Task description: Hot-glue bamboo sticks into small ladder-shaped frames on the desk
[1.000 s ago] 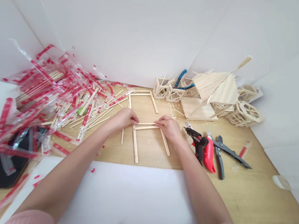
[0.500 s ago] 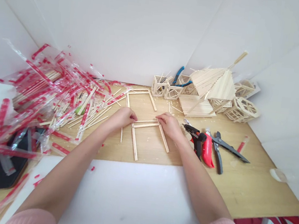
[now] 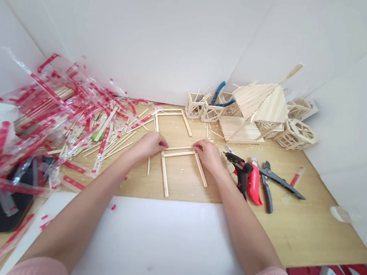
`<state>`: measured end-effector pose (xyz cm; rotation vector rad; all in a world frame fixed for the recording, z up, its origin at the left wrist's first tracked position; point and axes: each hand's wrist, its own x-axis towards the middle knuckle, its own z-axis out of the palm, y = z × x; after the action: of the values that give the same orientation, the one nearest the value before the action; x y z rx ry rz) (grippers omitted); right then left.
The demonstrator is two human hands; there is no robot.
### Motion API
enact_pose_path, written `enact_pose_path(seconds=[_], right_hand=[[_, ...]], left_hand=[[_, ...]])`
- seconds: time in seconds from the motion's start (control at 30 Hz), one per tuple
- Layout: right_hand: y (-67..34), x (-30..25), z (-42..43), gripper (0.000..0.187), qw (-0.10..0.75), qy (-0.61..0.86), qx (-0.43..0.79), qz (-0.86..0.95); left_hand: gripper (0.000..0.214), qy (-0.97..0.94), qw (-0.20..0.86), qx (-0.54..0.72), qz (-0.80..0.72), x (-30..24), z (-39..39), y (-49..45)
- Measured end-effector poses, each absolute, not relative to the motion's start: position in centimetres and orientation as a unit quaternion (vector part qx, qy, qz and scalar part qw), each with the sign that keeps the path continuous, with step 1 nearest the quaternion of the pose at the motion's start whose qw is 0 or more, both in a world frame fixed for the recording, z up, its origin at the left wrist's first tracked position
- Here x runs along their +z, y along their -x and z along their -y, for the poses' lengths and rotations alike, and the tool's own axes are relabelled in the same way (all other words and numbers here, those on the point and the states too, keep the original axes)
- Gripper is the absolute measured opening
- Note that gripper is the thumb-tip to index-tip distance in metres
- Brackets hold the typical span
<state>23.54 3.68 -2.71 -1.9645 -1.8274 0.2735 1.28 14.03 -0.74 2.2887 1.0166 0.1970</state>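
Observation:
My left hand (image 3: 151, 144) pinches the left end of a thin wooden stick (image 3: 179, 148), its thumb and forefinger at the corner of a three-sided stick frame. At the opposite corner, my right hand (image 3: 207, 154) pinches the stick's right end. The stick lies along the far side of the frame's crossbar (image 3: 179, 154). Two doubled legs, a left leg (image 3: 164, 174) and a right leg (image 3: 201, 170), run from the crossbar toward me on the table. My fingers cover both corners, so the joints are hidden. Beyond my hands lies a similar three-sided stick frame (image 3: 171, 113).
Plastic wrappers with red strips (image 3: 75, 93) and loose sticks (image 3: 115, 145) heap up on the left. A glue gun (image 3: 242, 169), a red-handled tool (image 3: 255, 184) and cutters (image 3: 267, 188) lie right. Stick-built house (image 3: 267, 105) stands behind. White board (image 3: 164, 242) lies in front.
My right fingertips have shifted very slightly at the stick's end. The left hand and the frame stay where they were.

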Motion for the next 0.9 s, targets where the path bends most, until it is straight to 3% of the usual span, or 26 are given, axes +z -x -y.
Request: enact_pose_path(seconds=[0.63, 0.9], right_hand=[[-23.12, -2.90, -3.56, 0.018, 0.226, 0.731, 0.082, 0.639], [-23.47, -3.68, -3.59, 0.019, 0.266, 0.682, 0.091, 0.675]], left_hand=[[0.019, -0.878, 0.284, 0.040, -0.383, -0.86, -14.11, -1.28], [0.021, -0.890, 0.264, 0.041, -0.370, -1.28, -13.77, -1.50]])
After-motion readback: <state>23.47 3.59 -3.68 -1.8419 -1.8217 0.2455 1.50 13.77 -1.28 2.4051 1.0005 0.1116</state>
